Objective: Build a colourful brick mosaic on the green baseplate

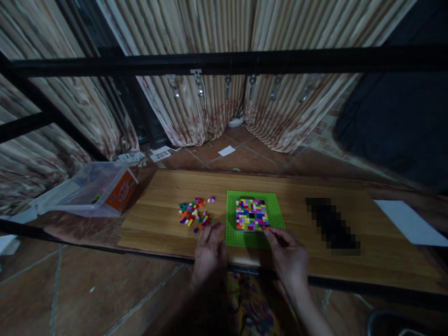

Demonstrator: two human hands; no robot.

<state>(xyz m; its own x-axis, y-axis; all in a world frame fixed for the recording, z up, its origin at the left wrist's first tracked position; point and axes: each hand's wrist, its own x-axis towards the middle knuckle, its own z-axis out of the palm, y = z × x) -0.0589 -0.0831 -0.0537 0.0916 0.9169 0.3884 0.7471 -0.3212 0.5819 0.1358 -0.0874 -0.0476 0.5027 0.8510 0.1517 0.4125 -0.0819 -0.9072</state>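
A green studded baseplate (259, 239) lies on the wooden board, carrying a roughly square patch of multicoloured building bricks (250, 210) with a dark spot near its middle. My right hand (289, 252) reaches the patch's lower right corner, thumb and finger pinched on a small orange brick (267, 228). Whether that brick is pressed down cannot be made out. Left of the baseplate is a loose pile of small bricks (192, 211) in mixed colours. Just below the pile's right end, my left hand (210, 249) rests with loosely bent fingers, and no brick shows in it.
A clear plastic box (94, 189) with an orange label stands left of the wooden board (150, 205). A blurred-out dark object (332, 226) and a white sheet (411, 221) lie to the right. A black bar (224, 63) crosses in front of striped curtains.
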